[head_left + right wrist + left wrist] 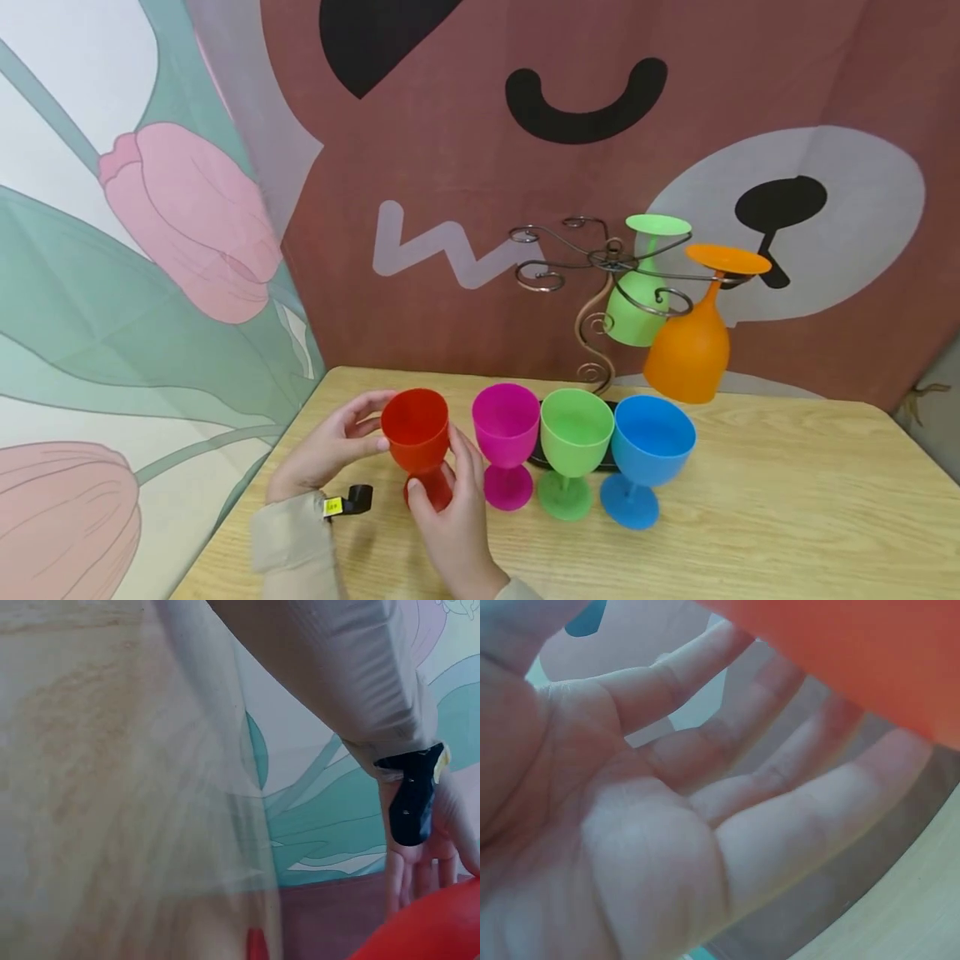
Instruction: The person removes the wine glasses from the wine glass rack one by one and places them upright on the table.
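A red goblet stands at the left of a row, between both hands. My left hand holds its bowl from the left, thumb on the near side and fingers reaching behind. In the left wrist view the fingertips meet the red bowl. With my right hand I grip the goblet from the right, thumb low by the stem and fingers along the bowl. The stem is partly covered by that hand. Just right of it stand a magenta goblet, a light green goblet and a blue goblet, all upright.
Behind the row rises a curly metal rack with several hooked arms. Another green goblet and an orange goblet hang upside down from it. The wooden table ends at a printed cloth.
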The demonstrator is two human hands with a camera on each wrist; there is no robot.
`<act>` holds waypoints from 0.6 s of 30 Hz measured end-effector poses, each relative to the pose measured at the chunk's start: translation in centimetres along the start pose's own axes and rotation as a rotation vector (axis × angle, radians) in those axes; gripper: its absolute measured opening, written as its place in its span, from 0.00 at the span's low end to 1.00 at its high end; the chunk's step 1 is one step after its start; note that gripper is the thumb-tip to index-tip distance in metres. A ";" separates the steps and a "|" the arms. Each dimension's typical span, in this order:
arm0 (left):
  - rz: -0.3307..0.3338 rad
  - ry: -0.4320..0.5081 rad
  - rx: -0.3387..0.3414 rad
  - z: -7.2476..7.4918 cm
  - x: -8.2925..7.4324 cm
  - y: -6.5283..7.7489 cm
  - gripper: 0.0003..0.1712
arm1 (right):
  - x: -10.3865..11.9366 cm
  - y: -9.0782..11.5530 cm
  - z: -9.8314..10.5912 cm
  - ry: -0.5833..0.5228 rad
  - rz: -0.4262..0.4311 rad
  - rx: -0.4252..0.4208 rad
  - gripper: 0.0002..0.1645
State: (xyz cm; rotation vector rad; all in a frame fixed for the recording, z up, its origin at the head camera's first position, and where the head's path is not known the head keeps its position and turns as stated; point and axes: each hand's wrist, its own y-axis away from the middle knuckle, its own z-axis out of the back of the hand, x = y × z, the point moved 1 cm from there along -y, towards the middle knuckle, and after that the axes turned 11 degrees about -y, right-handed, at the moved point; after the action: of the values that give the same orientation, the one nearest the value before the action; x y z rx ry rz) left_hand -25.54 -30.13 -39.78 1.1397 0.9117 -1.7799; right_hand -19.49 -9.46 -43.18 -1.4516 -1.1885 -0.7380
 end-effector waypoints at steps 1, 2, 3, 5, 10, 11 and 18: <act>0.001 0.005 0.002 0.0 0.0 -0.1 0.35 | -0.2 0.0 -0.1 -0.015 -0.010 -0.009 0.45; 0.004 0.012 0.004 0.0 0.1 -0.2 0.35 | -0.4 -0.1 -0.1 -0.036 -0.029 -0.018 0.45; 0.001 0.016 0.007 0.0 0.1 -0.3 0.35 | -0.5 -0.2 -0.2 -0.055 -0.053 -0.029 0.44; 0.004 0.039 0.012 -0.1 0.2 -0.6 0.35 | -0.9 -0.5 0.0 -0.096 -0.104 -0.056 0.43; 0.019 0.105 0.038 -0.5 0.4 -1.3 0.37 | -1.4 -1.2 0.3 -0.194 -0.198 -0.107 0.43; 0.020 0.110 0.044 -0.7 0.4 -1.3 0.36 | -1.5 -1.2 0.4 -0.210 -0.212 -0.112 0.43; 0.018 0.110 0.046 -1.5 0.8 -2.0 0.27 | -1.9 -1.4 0.7 -0.220 -0.310 -0.144 0.44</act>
State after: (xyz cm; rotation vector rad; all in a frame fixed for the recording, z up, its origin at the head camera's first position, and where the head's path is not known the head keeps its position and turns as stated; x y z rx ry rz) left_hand -27.01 -28.21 -40.69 1.2818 0.9263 -1.7461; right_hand -21.54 -9.40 -44.59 -1.5131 -1.5807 -0.9066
